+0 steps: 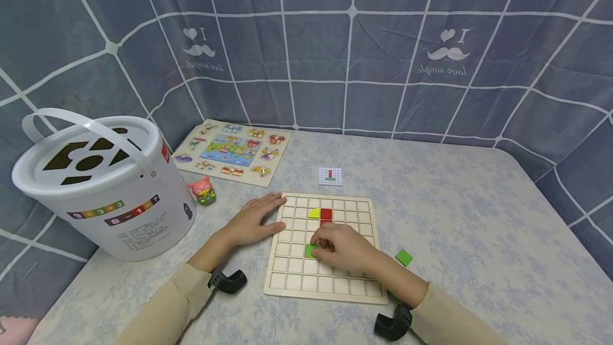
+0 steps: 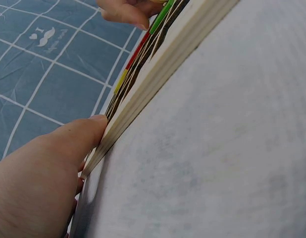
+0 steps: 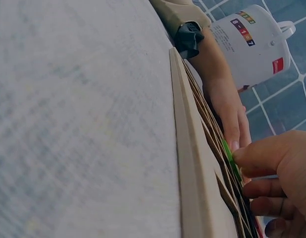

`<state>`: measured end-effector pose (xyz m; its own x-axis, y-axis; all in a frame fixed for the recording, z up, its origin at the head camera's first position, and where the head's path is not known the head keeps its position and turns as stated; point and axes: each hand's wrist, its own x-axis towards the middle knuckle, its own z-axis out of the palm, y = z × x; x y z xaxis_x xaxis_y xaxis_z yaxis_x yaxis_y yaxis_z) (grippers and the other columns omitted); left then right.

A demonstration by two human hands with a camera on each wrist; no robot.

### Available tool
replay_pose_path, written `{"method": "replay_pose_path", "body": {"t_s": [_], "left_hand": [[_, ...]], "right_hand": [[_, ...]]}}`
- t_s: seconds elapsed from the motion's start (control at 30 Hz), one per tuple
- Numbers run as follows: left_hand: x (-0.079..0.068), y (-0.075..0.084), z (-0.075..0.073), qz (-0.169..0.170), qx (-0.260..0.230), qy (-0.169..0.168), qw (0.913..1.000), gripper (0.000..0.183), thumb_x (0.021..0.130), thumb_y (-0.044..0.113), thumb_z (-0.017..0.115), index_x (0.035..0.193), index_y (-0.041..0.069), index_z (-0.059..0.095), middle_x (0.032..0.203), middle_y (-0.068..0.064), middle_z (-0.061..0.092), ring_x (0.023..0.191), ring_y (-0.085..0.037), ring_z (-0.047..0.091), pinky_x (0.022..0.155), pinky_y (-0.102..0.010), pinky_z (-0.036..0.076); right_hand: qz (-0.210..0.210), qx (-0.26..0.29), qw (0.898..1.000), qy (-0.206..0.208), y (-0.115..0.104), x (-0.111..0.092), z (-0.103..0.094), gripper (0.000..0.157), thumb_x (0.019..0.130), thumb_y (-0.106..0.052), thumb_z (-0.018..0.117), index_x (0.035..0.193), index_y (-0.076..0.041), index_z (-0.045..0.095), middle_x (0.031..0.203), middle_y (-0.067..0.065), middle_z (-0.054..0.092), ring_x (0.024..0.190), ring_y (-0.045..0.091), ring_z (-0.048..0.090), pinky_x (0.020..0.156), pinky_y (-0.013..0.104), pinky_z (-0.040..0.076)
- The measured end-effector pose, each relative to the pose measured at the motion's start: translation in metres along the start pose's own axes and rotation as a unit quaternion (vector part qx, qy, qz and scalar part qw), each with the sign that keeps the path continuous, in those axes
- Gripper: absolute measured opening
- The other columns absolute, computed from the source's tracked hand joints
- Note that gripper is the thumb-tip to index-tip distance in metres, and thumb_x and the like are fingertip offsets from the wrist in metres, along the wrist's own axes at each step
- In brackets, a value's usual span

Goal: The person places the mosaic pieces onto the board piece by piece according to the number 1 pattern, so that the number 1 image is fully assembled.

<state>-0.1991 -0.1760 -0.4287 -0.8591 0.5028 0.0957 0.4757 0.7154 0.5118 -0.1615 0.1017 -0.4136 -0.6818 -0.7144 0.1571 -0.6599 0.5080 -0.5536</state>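
Tbl [image 1: 455, 201] holds bucket [image 1: 139, 212], toy [image 1: 203, 191], pzl bd [image 1: 230, 149], card [image 1: 330, 176], grid bd [image 1: 325, 296] — & grn tile [image 1: 404, 257].

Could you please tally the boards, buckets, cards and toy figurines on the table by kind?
Boards: 2 (wooden grid board, picture puzzle board)
White lidded bucket: 1
Grid pattern card: 1
Toy figurine: 1
Total: 5

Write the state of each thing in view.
Grid board: partly filled
Left grip: at board edge
Right grip: fingers bent, over board
Yellow piece: on board
Red tile: on board
Placed green tile: on board
Loose green tile: off board
Bucket: upright, lidded
Figurine: upright
Card: face up
Puzzle board: flat
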Motion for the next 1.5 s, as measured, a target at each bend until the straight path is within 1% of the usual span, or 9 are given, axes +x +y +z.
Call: {"method": "replay_pose_path", "body": {"t_s": [0.3,0.47,0.67,0.83,1.13,1.27,1.5], "left_hand": [[0.002,0.0,0.001,0.002,0.0,-0.002,1.0,0.068,0.094,0.045,0.06,0.149,0.01,0.042,0.155,-0.014,0.034,0.144,-0.033,0.025,0.114,-0.057,0.017],[0.002,0.0,0.001,0.003,-0.001,-0.005,1.0,0.069,0.094,0.045,0.061,0.149,0.01,0.041,0.155,-0.014,0.034,0.144,-0.033,0.024,0.115,-0.056,0.016],[0.0,0.0,0.0,0.002,0.002,-0.003,1.0,0.068,0.094,0.045,0.061,0.149,0.009,0.042,0.155,-0.014,0.034,0.144,-0.034,0.025,0.114,-0.057,0.017],[0.0,0.0,0.0,0.003,0.0,-0.001,1.0,0.068,0.094,0.044,0.061,0.149,0.008,0.042,0.154,-0.015,0.035,0.144,-0.034,0.025,0.114,-0.057,0.017],[0.0,0.001,0.0,0.0,0.0,-0.003,1.0,0.068,0.094,0.043,0.062,0.148,0.008,0.042,0.154,-0.015,0.035,0.144,-0.034,0.026,0.114,-0.057,0.016],[0.0,0.001,0.0,0.001,-0.001,-0.003,1.0,0.068,0.094,0.043,0.062,0.149,0.008,0.042,0.154,-0.015,0.035,0.144,-0.034,0.025,0.114,-0.057,0.016],[0.0,0.001,-0.001,0.0,-0.001,-0.004,1.0,0.068,0.094,0.044,0.061,0.149,0.008,0.042,0.154,-0.015,0.034,0.144,-0.034,0.025,0.115,-0.057,0.015]], "right_hand": [[-0.01,0.046,0.999,0.015,0.005,-0.005,-0.007,0.004,0.093,-0.02,0.069,0.093,-0.016,0.069,0.075,-0.015,0.052,0.066,0.003,0.047,0.059,0.022,0.044],[0.01,0.068,0.998,0.014,0.012,-0.014,-0.012,0.004,0.094,-0.02,0.066,0.094,-0.018,0.07,0.074,-0.015,0.053,0.065,0.004,0.046,0.058,0.022,0.043],[0.017,0.097,0.995,0.017,0.022,-0.024,-0.019,0.005,0.094,-0.014,0.066,0.096,-0.014,0.071,0.077,-0.013,0.057,0.065,0.004,0.048,0.058,0.023,0.045],[0.021,0.124,0.992,0.027,0.03,-0.033,-0.025,0.006,0.094,-0.013,0.067,0.095,-0.012,0.072,0.077,-0.011,0.059,0.064,0.005,0.048,0.057,0.023,0.045],[0.05,0.134,0.989,0.042,0.043,-0.049,-0.035,0.005,0.093,-0.014,0.068,0.095,-0.012,0.072,0.075,-0.009,0.059,0.063,0.006,0.048,0.054,0.022,0.043],[0.05,0.132,0.989,0.053,0.046,-0.055,-0.04,0.004,0.092,-0.013,0.068,0.093,-0.012,0.072,0.074,-0.009,0.058,0.061,0.006,0.046,0.053,0.022,0.042],[0.049,0.136,0.988,0.05,0.056,-0.066,-0.047,0.004,0.093,-0.014,0.068,0.094,-0.013,0.072,0.074,-0.008,0.059,0.061,0.006,0.045,0.053,0.022,0.04]]}}
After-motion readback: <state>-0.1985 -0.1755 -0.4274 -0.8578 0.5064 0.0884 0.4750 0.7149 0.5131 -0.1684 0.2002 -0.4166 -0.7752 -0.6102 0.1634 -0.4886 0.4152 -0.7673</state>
